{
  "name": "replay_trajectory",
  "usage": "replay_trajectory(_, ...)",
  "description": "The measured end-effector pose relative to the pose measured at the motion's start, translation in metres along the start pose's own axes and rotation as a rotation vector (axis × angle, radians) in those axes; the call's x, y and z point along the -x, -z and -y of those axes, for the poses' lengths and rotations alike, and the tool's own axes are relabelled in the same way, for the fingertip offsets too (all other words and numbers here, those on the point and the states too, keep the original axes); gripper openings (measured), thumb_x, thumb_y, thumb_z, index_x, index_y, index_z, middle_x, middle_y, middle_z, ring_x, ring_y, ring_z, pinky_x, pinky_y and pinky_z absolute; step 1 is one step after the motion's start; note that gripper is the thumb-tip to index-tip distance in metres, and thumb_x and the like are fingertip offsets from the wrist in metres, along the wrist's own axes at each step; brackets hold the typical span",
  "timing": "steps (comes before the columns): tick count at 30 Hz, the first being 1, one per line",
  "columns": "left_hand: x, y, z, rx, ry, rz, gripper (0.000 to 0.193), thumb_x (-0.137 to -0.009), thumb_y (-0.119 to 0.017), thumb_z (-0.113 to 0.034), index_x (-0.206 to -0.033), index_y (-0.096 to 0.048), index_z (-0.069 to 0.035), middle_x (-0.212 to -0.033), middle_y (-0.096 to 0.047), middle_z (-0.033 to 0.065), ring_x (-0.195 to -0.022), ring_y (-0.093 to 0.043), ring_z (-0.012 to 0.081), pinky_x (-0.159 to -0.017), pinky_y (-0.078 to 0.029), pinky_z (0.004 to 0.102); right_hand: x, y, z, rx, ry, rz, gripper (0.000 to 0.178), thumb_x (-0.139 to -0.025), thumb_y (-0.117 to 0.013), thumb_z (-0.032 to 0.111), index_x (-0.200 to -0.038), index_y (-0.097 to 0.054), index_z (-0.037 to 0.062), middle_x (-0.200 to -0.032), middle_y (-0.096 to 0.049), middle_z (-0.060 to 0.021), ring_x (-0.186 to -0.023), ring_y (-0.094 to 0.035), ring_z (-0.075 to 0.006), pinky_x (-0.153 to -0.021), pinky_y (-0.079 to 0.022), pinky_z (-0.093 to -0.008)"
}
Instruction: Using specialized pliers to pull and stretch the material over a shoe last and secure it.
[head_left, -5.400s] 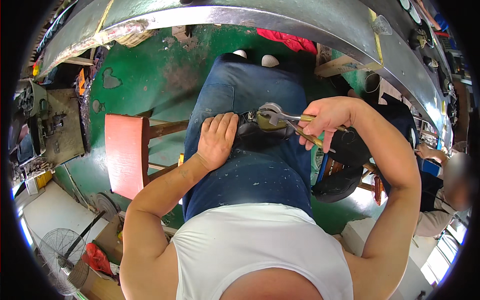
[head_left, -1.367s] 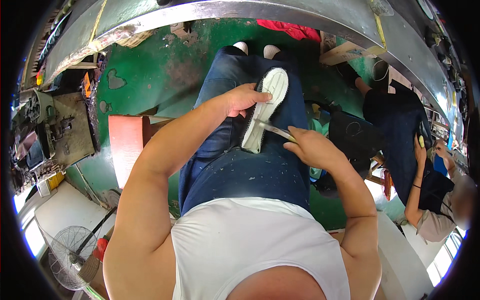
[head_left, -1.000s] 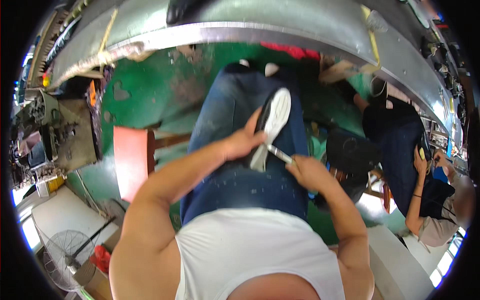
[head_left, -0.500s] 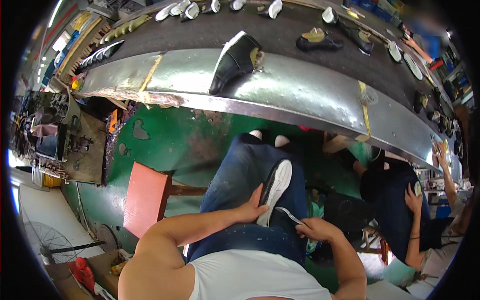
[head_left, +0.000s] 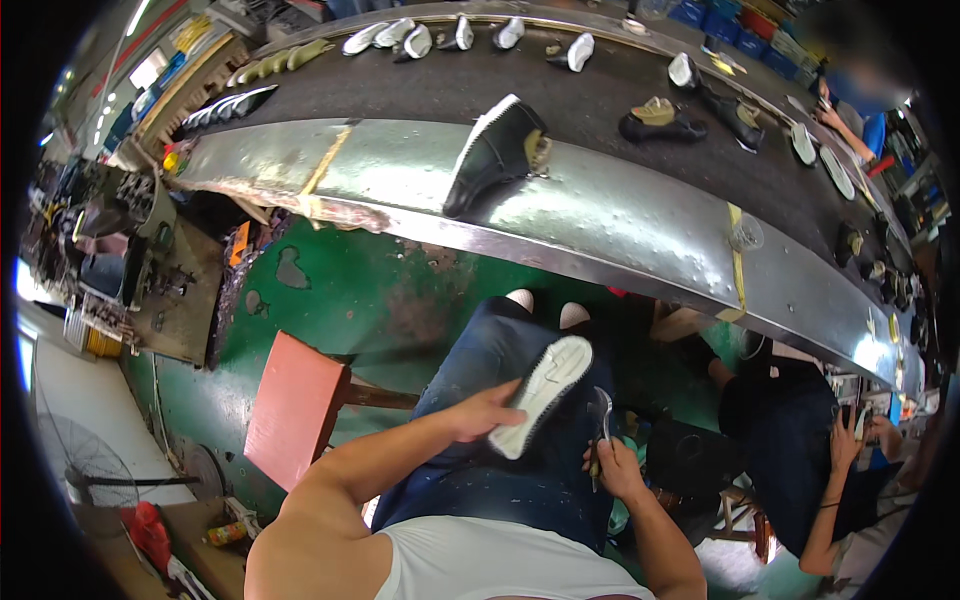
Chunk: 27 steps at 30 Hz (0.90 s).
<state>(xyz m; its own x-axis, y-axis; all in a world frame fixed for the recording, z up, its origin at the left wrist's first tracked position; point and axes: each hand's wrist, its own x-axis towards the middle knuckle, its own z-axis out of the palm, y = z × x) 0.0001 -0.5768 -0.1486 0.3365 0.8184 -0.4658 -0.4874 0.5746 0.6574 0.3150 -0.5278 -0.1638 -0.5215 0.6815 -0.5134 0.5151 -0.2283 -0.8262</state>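
My left hand [head_left: 487,413] grips a shoe [head_left: 550,388] over my lap, fingers closed around its side. The shoe's white sole faces up, with a dark edge along its rim, and its toe points away to the right. My right hand [head_left: 618,468] is closed around the handle of a slim metal tool [head_left: 603,408] with a curved, shiny end. That tool stands nearly upright to the right of the shoe, apart from it. Its exact kind is unclear. Ahead on the metal ledge, a black ankle boot [head_left: 497,155] lies on its side.
A dark conveyor belt [head_left: 390,85] with a metal ledge [head_left: 620,225] runs across ahead, carrying several shoes and white-soled pieces. A red stool [head_left: 293,408] stands to my left. At right sits a co-worker [head_left: 780,430], hands raised around a small item. A fan [head_left: 95,475] is at lower left.
My left hand has lifted the shoe and tilted it further right. My right hand has turned the tool from slanting toward the shoe to nearly upright. The co-worker's hands have come together.
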Motion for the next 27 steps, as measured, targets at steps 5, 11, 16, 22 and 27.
replay_trajectory(5, 0.018, -0.038, -0.111, -0.072, -0.290, 0.005, 0.085, -0.089, -0.070, -0.013, -0.158, -0.021, -0.003, -0.146, -0.049, 0.0127, -0.125, -0.055, 0.0196, -0.105, -0.045, 0.0327, -0.014, -0.005, -0.024, -0.308, -0.009, -0.012, 0.046, -0.108, -0.038, 0.036, -0.104, -0.060, -0.0038, -0.086, -0.069, -0.0102, -0.072, -0.067, -0.0167, -0.068, -0.053, -0.0311)
replay_trajectory(11, -0.091, -0.095, -0.303, -0.086, -0.428, -0.246, 0.067, -0.091, -0.066, -0.007, -0.150, -0.034, 0.002, -0.126, -0.063, 0.0162, -0.105, -0.067, 0.0246, -0.088, -0.057, 0.0398, -0.027, 0.006, -0.026, -0.410, -0.131, 0.061, 0.045, -0.107, -0.040, 0.036, -0.108, -0.059, -0.0056, -0.091, -0.069, -0.0124, -0.075, -0.069, -0.0184, -0.068, -0.054, -0.0309)
replay_trajectory(16, -0.247, -0.070, -0.425, -0.475, -0.458, -0.521, 0.029, -0.091, -0.059, -0.007, -0.119, -0.060, 0.001, -0.106, -0.070, 0.0184, -0.095, -0.070, 0.0317, -0.084, -0.057, 0.0445, -0.031, 0.022, 0.002, -0.479, -0.238, 0.134, 0.045, -0.108, -0.040, 0.034, -0.109, -0.059, -0.0061, -0.092, -0.069, -0.0135, -0.076, -0.070, -0.0199, -0.069, -0.055, -0.0324)
replay_trajectory(22, -0.339, -0.009, -0.405, -2.573, -0.294, -0.813, 0.036, -0.092, -0.063, -0.029, -0.124, -0.067, -0.012, -0.148, -0.050, 0.0105, -0.143, -0.032, 0.0405, -0.103, -0.044, 0.0548, -0.032, 0.032, -0.011, -0.640, -0.274, 0.159, 0.045, -0.108, -0.039, 0.035, -0.116, -0.057, -0.0047, -0.096, -0.069, -0.0127, -0.079, -0.070, -0.0204, -0.067, -0.054, -0.0310)
replay_trajectory(27, -0.293, -0.024, -0.401, -2.165, -0.407, -0.638, 0.040, -0.094, -0.061, -0.031, -0.125, -0.066, -0.006, -0.129, -0.064, 0.0171, -0.126, -0.055, 0.0373, -0.098, -0.049, 0.0489, -0.032, 0.039, -0.013, -0.613, -0.274, 0.174, 0.045, -0.109, -0.036, 0.037, -0.117, -0.057, -0.0014, -0.096, -0.069, -0.0104, -0.080, -0.069, -0.0182, -0.054, -0.045, -0.0248)
